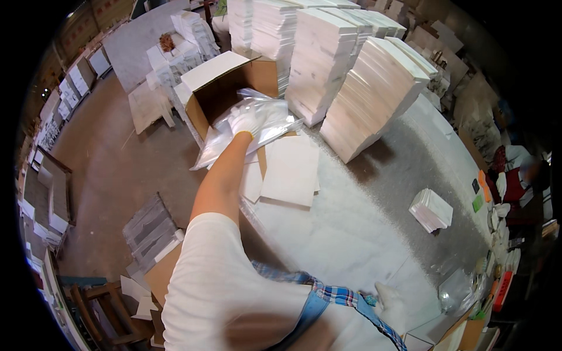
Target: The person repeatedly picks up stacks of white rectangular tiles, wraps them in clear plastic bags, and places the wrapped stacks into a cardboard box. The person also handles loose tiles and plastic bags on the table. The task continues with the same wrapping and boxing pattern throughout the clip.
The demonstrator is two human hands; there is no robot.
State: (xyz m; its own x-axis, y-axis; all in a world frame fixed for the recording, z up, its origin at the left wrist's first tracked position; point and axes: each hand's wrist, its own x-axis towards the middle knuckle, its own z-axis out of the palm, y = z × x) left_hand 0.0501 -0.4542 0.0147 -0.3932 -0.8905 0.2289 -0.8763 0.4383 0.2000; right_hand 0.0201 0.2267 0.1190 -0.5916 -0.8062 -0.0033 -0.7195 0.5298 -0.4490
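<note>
My left hand, in a white knitted glove with a yellow cuff edge, reaches far forward. Its fingers grip a pile of clear plastic bags at the mouth of a cardboard box. The box lies open toward me, brown inside and white on its flaps. Glare on the plastic partly hides the fingertips. Just this side of the bags, flat white sheets lie on the pale worktable, with a strip of brown cardboard among them. My right hand does not show.
Tall stacks of white marble tiles stand behind and right of the box, some leaning. A small tile stack sits farther right. Another person is at the right edge. Left of the table, cardboard and a wooden frame stand low.
</note>
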